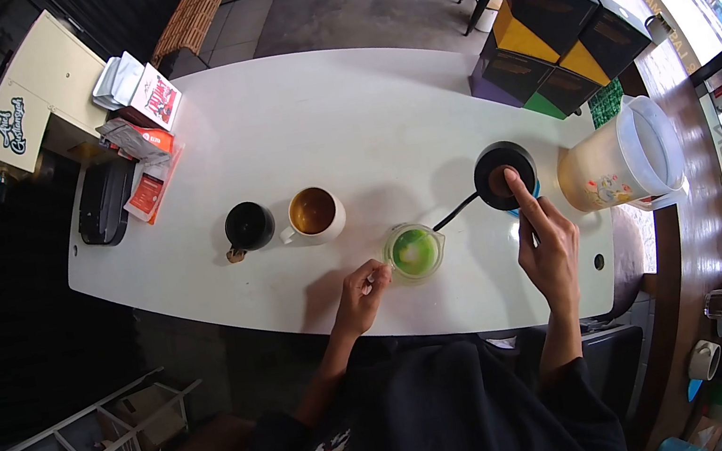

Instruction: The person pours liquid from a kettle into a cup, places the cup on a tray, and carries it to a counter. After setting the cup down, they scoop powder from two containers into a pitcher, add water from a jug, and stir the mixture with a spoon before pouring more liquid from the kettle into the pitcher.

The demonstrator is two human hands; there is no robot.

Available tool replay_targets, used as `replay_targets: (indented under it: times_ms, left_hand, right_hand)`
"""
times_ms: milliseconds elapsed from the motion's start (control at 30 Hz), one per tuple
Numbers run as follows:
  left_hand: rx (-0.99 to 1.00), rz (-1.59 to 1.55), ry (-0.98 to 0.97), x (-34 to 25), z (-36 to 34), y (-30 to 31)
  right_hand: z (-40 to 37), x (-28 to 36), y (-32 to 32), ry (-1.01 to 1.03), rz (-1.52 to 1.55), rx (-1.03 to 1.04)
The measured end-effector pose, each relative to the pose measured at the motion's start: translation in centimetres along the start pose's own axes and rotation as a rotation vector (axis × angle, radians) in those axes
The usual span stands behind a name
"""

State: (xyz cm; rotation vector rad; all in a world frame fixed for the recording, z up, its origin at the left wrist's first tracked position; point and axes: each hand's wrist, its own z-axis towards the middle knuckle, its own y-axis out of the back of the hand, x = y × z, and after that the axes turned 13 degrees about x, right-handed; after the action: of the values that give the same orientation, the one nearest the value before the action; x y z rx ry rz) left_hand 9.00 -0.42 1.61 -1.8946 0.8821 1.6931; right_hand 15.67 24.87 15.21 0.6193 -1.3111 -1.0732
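Note:
A black gooseneck kettle (490,160) is in my right hand (552,246), with the index finger laid on its brown lid knob. Its thin spout points down and left, ending at the rim of a small glass measuring cup (414,252). Bright green liquid with a paler patch shows inside the cup. My left hand (362,298) is closed in a pinch at the cup's left side, apparently on its handle, which the fingers mostly hide. Further left stand a white mug (335,214) with a brown inside and a black cup (248,226).
On the white table (312,105), a large plastic pitcher (613,159) stands right of the kettle. Black boxes with coloured panels (552,26) are stacked at the back right. A cream machine (38,93), packets (145,147) and a black device (101,204) fill the left end.

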Motion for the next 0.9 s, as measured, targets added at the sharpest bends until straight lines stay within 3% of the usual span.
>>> replay_targets:
  times_ms: [400, 900]
  left_hand:
    - [-0.017, -0.01, -0.041, -0.2, 0.1, -0.1]
    - [-0.024, -0.015, -0.073, 0.4, 0.3, -0.1]
  right_hand:
    - [-0.8, 0.4, 0.3, 0.063, -0.068, 0.115]
    - [-0.7, 0.6, 1.1, -0.001, -0.086, -0.006]
